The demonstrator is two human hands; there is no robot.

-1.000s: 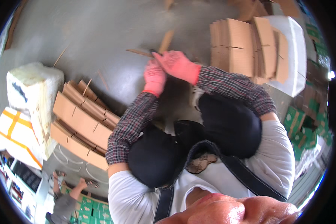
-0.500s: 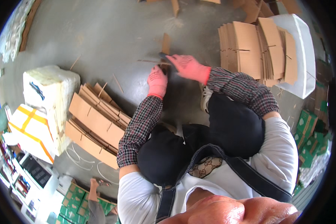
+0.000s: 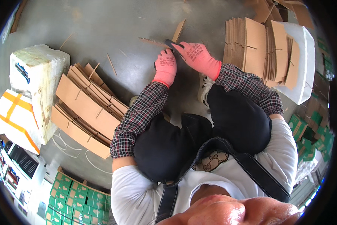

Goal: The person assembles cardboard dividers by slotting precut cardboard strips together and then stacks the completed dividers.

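Note:
My left hand (image 3: pixel 165 68), in a pink glove with dark fingertips, is closed on the near side of a cardboard piece, mostly hidden by the glove. My right hand (image 3: pixel 198 58), gloved alike, has its fingers bent together where two cardboard strips meet, touching the left fingertips. One cardboard strip (image 3: pixel 179 30) slants away beyond the fingers. A thinner strip, seen edge-on (image 3: pixel 152 42), sticks out to the left. How the two join is covered by the gloves.
Slotted cardboard sheets (image 3: pixel 88 101) are stacked on my left, beside a white foam box (image 3: pixel 39 71). More sheets (image 3: pixel 254 48) stand on the right against a white bin (image 3: pixel 305 63). Cardboard scraps (image 3: pixel 111 63) lie on the grey floor. Green cartons (image 3: pixel 76 197) are stacked at lower left.
Both hands have come closer together, and the far strip now tilts to the right. My view has shifted. A person's limb at lower left has gone from sight.

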